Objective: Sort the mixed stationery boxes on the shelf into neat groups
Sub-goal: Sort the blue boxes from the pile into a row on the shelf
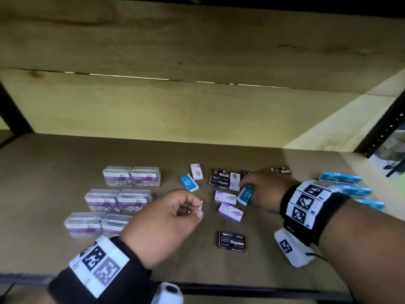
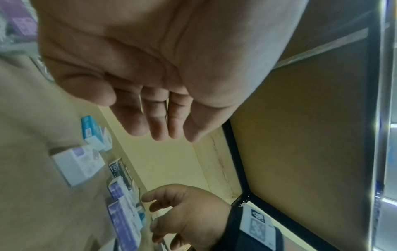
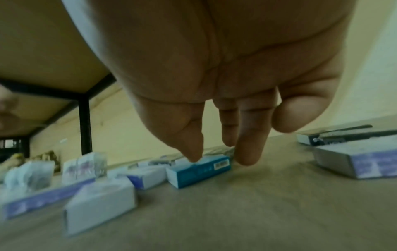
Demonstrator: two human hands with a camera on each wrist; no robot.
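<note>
Mixed small boxes lie mid-shelf: white-and-purple ones [image 1: 225, 197], black Staples boxes [image 1: 219, 182] and a loose blue box [image 1: 189, 182]. My right hand [image 1: 245, 185] pinches another blue box [image 1: 246, 195] in that pile. In the right wrist view the thumb sits on top of the blue box [image 3: 199, 171] and the fingers [image 3: 247, 152] stand at its end, while it still touches the shelf. My left hand [image 1: 195, 209] hovers over the shelf with loosely curled fingers and holds nothing. Under it lies a white-and-purple box [image 2: 79, 164].
Several clear paper-clip boxes [image 1: 118, 198] stand in paired rows on the left. A row of blue boxes [image 1: 339, 178] lies at the right. One black Staples box [image 1: 231, 241] lies alone near the shelf's front edge [image 1: 219, 288]. A black upright [image 1: 383, 130] bounds the right side.
</note>
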